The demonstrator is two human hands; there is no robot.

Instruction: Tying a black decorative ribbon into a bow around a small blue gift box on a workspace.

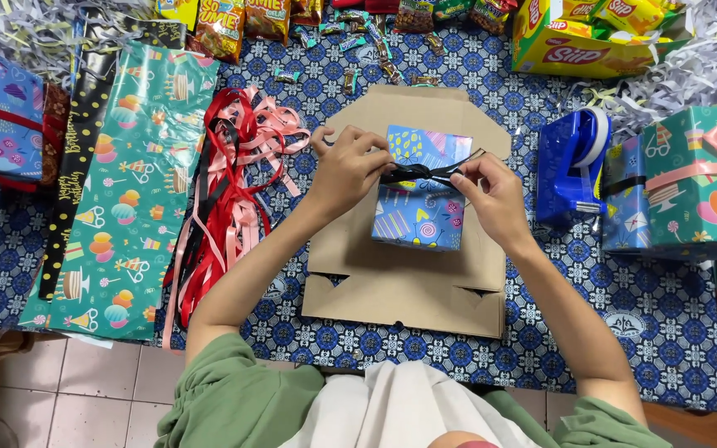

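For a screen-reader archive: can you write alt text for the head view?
Both hands, left hand and right hand, pinch a black ribbon across a small blue patterned gift box resting on flat cardboard. Loose red and pink ribbons lie left, a blue tape dispenser right.

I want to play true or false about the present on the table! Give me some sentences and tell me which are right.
1. Both hands, the left hand and the right hand, pinch a black ribbon on top of the blue wrapped box. True.
2. The blue wrapped box sits on a round plate. False: it sits on flattened brown cardboard.
3. A heap of red, pink and black ribbons lies left of the box. True.
4. The tape dispenser is green. False: it is blue.
5. The green wrapped gift on the right has a pink ribbon. True.
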